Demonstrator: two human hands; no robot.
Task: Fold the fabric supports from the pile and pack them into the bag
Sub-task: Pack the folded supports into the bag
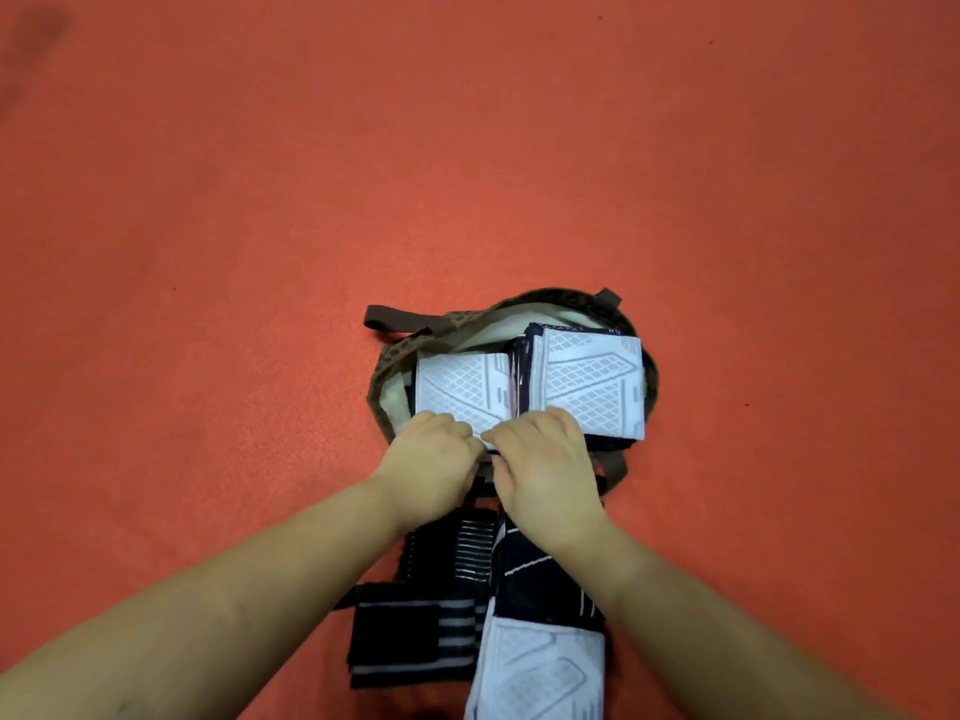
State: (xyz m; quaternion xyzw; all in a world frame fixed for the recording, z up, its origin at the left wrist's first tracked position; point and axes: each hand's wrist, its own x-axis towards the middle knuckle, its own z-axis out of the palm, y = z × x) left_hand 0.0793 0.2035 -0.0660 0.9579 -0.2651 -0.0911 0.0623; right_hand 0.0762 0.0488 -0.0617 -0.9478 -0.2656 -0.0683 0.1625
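An olive-brown patterned bag (pixel 649 376) lies open on the red floor, its pale lining showing. Two stacks of folded fabric supports fill it: a left stack (pixel 460 387) and a taller right stack (pixel 589 381), each topped by a white grid-patterned face. My left hand (pixel 431 454) and my right hand (pixel 540 465) sit side by side at the near edge of the stacks, fingers curled down over the folded edges where the stacks meet. Fingertips are hidden. Below my wrists lies the pile of unfolded supports (pixel 467 563), dark with white stripes.
A white grid-patterned support (pixel 540 667) lies at the near end of the pile, beside a dark striped piece (pixel 400 641). The bag's brown strap (pixel 384 319) loops out at the far left. Red floor (pixel 260 200) surrounds everything.
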